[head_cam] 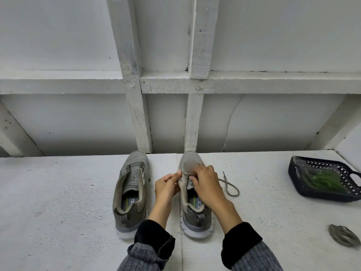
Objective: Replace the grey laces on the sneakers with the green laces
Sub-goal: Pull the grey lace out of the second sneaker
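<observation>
Two grey sneakers stand side by side on the white table, toes pointing away. The left sneaker (131, 192) has no lace. Over the right sneaker (192, 202) both hands work at the lowest eyelets. My left hand (167, 185) pinches the grey lace (229, 187) at the shoe's left side. My right hand (208, 184) pinches the same lace near the tongue; the lace's free end trails in a loop on the table to the right. The green laces (322, 181) lie in a clear bag inside a dark basket (293, 171) at the right.
A coiled grey lace (343, 237) lies at the table's near right. A white panelled wall (175, 85) rises directly behind the table's far edge, just past the sneaker toes.
</observation>
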### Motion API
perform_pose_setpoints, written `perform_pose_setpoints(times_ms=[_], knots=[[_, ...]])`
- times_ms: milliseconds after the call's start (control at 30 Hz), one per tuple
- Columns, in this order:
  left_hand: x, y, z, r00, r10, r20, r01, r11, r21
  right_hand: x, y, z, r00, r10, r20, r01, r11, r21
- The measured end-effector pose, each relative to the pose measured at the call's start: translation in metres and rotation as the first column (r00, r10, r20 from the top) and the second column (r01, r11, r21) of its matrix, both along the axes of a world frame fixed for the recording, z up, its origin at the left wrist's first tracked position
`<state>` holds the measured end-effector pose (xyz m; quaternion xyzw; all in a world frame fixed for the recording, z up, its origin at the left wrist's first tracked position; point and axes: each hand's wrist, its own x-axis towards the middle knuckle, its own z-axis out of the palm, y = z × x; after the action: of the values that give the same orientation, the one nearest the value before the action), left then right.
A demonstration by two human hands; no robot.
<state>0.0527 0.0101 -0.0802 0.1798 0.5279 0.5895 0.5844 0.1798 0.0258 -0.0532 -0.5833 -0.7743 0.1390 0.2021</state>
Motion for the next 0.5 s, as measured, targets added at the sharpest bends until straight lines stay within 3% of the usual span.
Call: perform_pose_setpoints(times_ms=[67, 133, 200, 267, 367, 433, 500], knots=[[0.0, 0.0, 0.001, 1.0, -0.006, -0.004, 0.006, 1.0, -0.004, 0.0, 0.002, -0.001, 0.998, -0.009, -0.059, 0.01, 1.0, 0.017], [0.0, 0.001, 0.002, 1.0, -0.011, -0.01, 0.011, 1.0, -0.007, -0.002, 0.003, 0.001, 0.974, -0.058, -0.22, 0.055, 0.998, -0.015], [0.0, 0.001, 0.001, 1.0, -0.019, -0.015, 0.018, 1.0, -0.013, -0.003, 0.005, 0.004, 0.891, -0.163, -0.424, 0.116, 0.984, -0.135], [-0.002, 0.001, 0.001, 1.0, -0.017, -0.013, 0.017, 1.0, -0.017, -0.006, 0.007, 0.01, 0.668, -0.299, -0.682, 0.107, 0.945, -0.31], [-0.005, 0.002, 0.0, 1.0, -0.018, -0.006, 0.017, 1.0, -0.019, -0.007, 0.009, 0.023, 0.15, -0.434, -0.888, -0.089, 0.889, -0.449], [-0.006, 0.001, -0.001, 1.0, -0.028, -0.007, 0.028, 0.999, -0.021, -0.005, 0.009, 0.03, 0.0, -0.418, -0.909, -0.114, 0.903, -0.415], [-0.005, 0.002, -0.001, 0.999, -0.037, -0.02, 0.037, 0.999, -0.021, -0.003, 0.01, 0.032, -0.052, -0.382, -0.923, -0.072, 0.923, -0.378]])
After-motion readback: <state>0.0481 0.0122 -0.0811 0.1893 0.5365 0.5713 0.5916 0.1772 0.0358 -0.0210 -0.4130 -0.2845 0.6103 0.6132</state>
